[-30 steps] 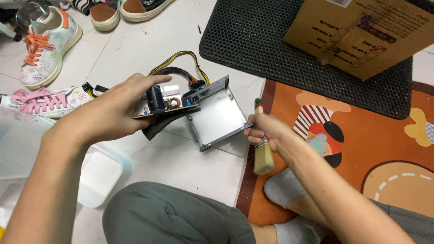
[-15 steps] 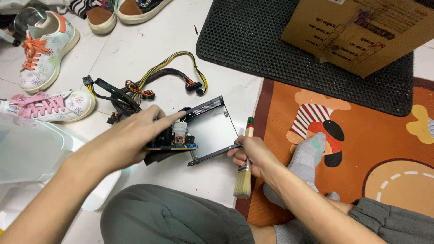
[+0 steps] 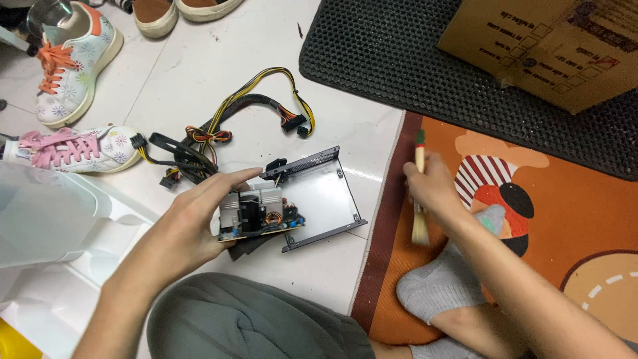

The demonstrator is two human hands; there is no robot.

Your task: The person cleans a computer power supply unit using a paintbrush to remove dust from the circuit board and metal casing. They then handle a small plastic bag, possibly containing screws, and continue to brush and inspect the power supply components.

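The left hand [image 3: 193, 226] grips the opened grey metal power-supply case with its circuit board [image 3: 292, 203] over the white tiled floor [image 3: 199, 60], long axis running toward the orange rug's edge [image 3: 385, 266]. Just right, the right hand [image 3: 435, 189] clasps a wooden-handled brush [image 3: 419, 193], bristles down.

Grey trousers [image 3: 259, 322], grey sock [image 3: 435, 292], bare forearms.

two hands: the left hand [image 3: 193, 223] and the right hand [image 3: 432, 186]. one brush [image 3: 419, 193]. one open power supply [image 3: 292, 199], with one bundle of cables [image 3: 226, 126]. four shoes: an orange-laced one [image 3: 70, 60], a pink-laced one [image 3: 73, 149], and two tan ones [image 3: 156, 14] [image 3: 203, 6] at the top edge. one cardboard box [image 3: 545, 46]. two mats: a black mat [image 3: 399, 60] and an orange mat [image 3: 571, 219]. one grey sock [image 3: 432, 286].
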